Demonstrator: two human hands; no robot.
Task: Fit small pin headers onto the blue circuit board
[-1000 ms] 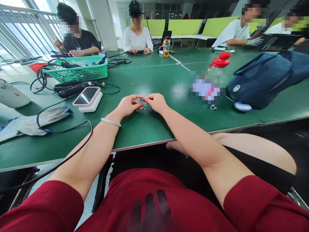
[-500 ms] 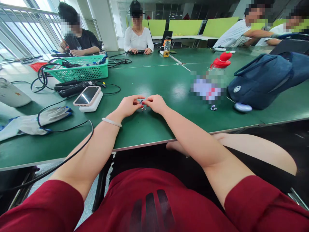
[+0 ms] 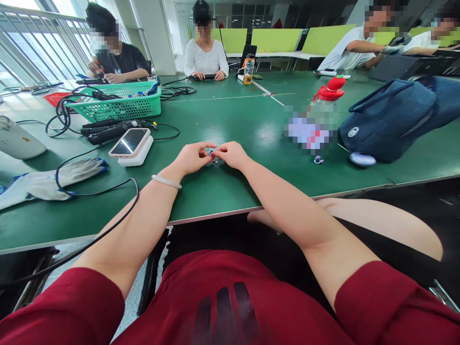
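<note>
Over the green table [image 3: 201, 196], my left hand [image 3: 192, 157] and my right hand [image 3: 233, 152] meet with their fingertips together. Both pinch a small bluish trinket [image 3: 209, 151], mostly covered by the fingers, so its exact kind does not show. A shiny metal bit [image 3: 214, 162] shows just below the fingertips. My left wrist wears a pale bangle [image 3: 166, 181].
Left of my hands are a phone [image 3: 130, 142] on a white box, work gloves [image 3: 68, 179], a black cable and a green basket [image 3: 118, 108]. To the right lie a small purple-white trinket [image 3: 318, 160], a red-topped bottle [image 3: 328, 91] and a blue backpack [image 3: 388, 120]. Several people sit around.
My fingertips have shifted slightly around the trinket, the right ones a little lower, and less of it shows. At the far right, the co-workers have moved their arms and a dark case.
</note>
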